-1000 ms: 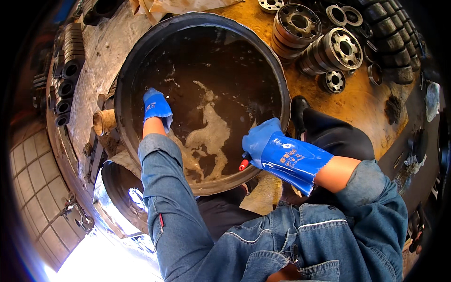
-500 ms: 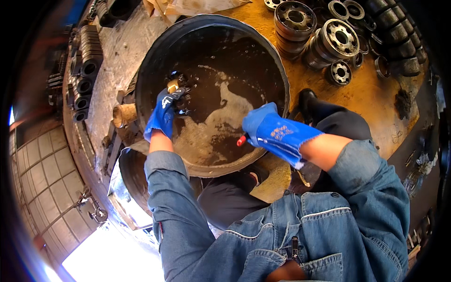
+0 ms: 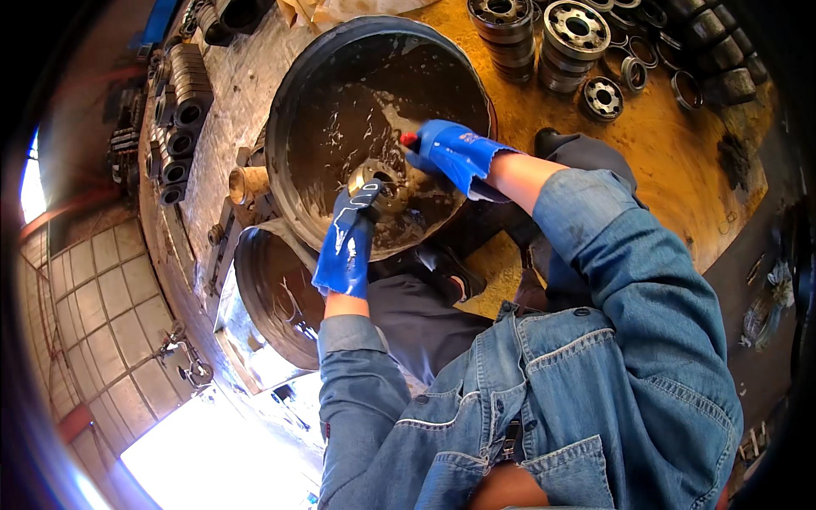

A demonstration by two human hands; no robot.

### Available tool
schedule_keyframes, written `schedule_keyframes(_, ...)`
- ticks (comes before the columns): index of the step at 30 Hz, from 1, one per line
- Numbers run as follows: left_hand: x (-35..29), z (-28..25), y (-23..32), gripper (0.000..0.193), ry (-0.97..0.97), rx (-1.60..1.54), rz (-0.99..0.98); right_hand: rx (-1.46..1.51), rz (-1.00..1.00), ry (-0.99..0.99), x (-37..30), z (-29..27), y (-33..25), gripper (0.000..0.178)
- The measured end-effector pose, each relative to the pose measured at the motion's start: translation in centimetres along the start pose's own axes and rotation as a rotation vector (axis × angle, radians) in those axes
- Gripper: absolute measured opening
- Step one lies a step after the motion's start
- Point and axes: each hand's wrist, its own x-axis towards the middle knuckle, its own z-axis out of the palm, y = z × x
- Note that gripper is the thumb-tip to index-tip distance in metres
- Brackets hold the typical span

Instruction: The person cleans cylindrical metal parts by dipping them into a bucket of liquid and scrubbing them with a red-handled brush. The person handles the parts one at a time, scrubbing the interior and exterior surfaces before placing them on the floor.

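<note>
A large round metal tub [image 3: 275, 161] holds murky brown liquid [image 3: 408, 72] with pale foam. At its near side, my left hand [image 3: 347, 234], in a blue rubber glove, grips a wet round metal part with a hole in it [image 3: 364, 174]. The part is tilted just above the liquid or partly in it; I cannot tell which. My right hand [image 3: 455, 153], gloved alike, is closed over the tub's right side around a tool with a red end [image 3: 409, 138]. The rest of that tool is hidden by the glove, so its kind does not show.
Stacked round metal parts [image 3: 576, 34] and loose rings [image 3: 685, 89] stand on the yellow-brown surface at the right. Rows of dark cylindrical parts [image 3: 183, 110] line the left. A second, smaller drum [image 3: 255, 280] and a rusty pipe end [image 3: 246, 184] sit near the tub's left side.
My left hand has come nearer and to the right, lifting the metal part into clearer view. My right hand has moved up and left, and its tool's red end now points over the tub.
</note>
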Motion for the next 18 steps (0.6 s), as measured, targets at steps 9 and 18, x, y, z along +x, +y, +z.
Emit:
schedule_keyframes(9, 2.5, -4.8, -10.1, 0.060, 0.157, -0.014, -0.077, 0.392, 0.055, 0.082, -3.2, -1.7, -2.9, 0.048)
schedule_keyframes(18, 2.6, -4.4, -12.3, 0.058, 0.090, 0.368, 0.047, 0.634, -0.269, -0.041, -3.4, 1.3, -3.8, 0.046)
